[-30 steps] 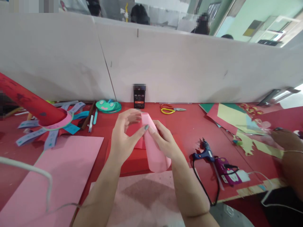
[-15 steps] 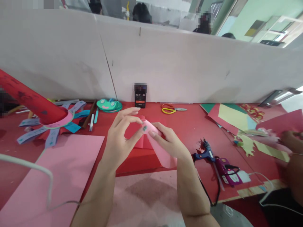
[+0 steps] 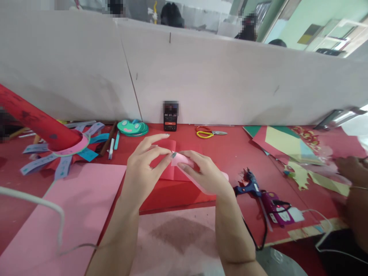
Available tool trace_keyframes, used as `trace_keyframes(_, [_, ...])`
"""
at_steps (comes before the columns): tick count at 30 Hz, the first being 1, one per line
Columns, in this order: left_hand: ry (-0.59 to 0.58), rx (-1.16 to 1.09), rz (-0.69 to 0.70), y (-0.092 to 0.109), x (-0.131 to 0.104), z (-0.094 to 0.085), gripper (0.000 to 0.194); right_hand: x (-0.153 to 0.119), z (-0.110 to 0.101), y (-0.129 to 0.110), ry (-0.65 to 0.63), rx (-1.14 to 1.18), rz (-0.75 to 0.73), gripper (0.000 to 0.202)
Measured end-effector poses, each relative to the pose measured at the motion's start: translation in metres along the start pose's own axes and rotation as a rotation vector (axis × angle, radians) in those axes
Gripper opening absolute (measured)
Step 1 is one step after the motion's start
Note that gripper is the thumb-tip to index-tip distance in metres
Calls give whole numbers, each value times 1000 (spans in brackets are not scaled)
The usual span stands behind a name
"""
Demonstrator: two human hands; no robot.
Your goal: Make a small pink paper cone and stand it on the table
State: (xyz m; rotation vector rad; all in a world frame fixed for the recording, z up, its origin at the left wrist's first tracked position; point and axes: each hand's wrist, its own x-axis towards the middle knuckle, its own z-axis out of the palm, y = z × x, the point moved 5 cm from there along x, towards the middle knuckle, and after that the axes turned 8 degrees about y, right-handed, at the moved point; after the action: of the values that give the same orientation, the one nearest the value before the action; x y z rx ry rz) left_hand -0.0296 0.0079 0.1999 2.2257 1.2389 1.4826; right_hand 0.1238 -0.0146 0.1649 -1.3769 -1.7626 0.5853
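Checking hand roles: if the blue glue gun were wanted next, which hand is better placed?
Probably the right hand: the glue gun lies nearer it, on that side. The left hand, pinching one end of the pink paper, is farther away. The right must first release the paper.

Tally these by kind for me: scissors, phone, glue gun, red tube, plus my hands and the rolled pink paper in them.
Scissors: 1
Phone: 1
Glue gun: 1
Red tube: 1
Rolled pink paper: 1
Hands: 2, left hand and right hand
Total: 7
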Motion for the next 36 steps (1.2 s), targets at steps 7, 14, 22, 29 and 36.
trace_keyframes(7, [0,58,-51,-2,-2,3,11,0,0,0,44,-133,-50,27])
trace_keyframes(14, [-28,91,-81,-2,-3,6,10,1,0,2,75,-218,-79,27])
trace_keyframes(22, [-17,87,-97,-4,-4,7,9,2,1,1,89,-255,-112,27])
trace_keyframes(29, [-6,83,-129,-5,-4,7,9,2,0,1,83,-257,-112,26])
trace_keyframes(36, [-45,81,-102,-5,-3,9,10,1,-4,4,90,-243,-111,25])
